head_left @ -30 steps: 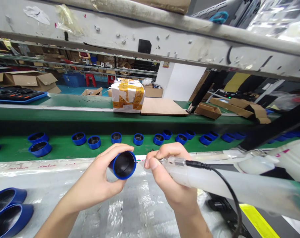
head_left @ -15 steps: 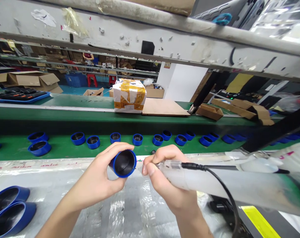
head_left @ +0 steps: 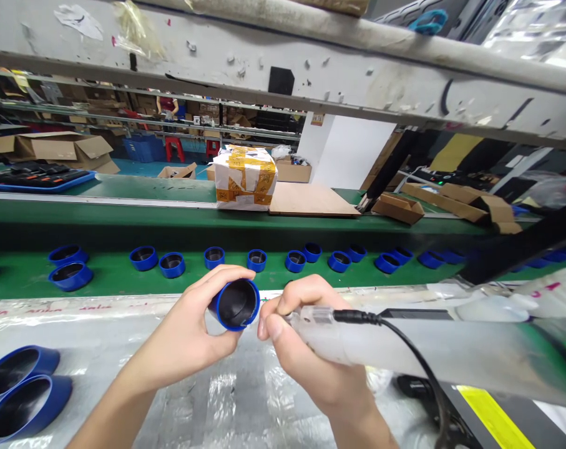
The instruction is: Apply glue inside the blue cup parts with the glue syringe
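My left hand (head_left: 196, 330) is closed round a blue cup-shaped part (head_left: 238, 304) with a black inside, fingers over its top and thumb beneath. The cup's open mouth is tilted toward me. In my right hand (head_left: 311, 349) is a corded pen-shaped tool (head_left: 316, 315) with a translucent body, pinched near its front end. A black cable (head_left: 414, 343) runs from its back. The tool's thin dark tip appears at the right lower rim of the cup; whether it touches the rim I cannot tell.
Several blue cups (head_left: 172, 265) stand along the green conveyor belt (head_left: 109, 274). Two more blue cups (head_left: 27, 405) are at the lower left on the plastic-covered bench (head_left: 198, 399). A taped carton (head_left: 245, 178) stands behind the belt. A black post (head_left: 512, 249) slants at right.
My right hand has moved slightly left, bringing the tool's tip inside the cup's rim edge. The left hand still holds the cup. The belt's cups appear slightly further left.
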Motion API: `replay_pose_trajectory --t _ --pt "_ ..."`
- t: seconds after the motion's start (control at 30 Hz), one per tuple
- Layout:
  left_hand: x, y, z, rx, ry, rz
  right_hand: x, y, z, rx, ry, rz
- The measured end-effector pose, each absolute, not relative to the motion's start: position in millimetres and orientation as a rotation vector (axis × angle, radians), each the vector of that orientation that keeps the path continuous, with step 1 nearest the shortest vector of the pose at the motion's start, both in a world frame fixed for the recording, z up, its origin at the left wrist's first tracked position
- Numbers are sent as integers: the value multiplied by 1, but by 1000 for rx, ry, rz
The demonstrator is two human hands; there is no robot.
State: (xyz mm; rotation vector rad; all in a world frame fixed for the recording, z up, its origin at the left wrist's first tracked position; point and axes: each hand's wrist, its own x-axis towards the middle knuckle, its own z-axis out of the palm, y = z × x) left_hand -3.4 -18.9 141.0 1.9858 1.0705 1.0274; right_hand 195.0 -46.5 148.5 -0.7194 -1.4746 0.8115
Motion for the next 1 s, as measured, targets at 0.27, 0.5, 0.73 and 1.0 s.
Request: replay_pose_trajectory --t 0.27,0.5,0.73,1.0 --pt "1 -20 142 1939 1058 1007 188 -51 153 -709 -1417 870" --pt "6 -20 141 1948 998 959 185 -49 157 -690 -1393 896" --pt "10 -21 137 1907 950 924 185 -49 161 -661 -1364 894" --pt "16 -21 141 1840 852 904 187 -49 159 -609 -1354 923"
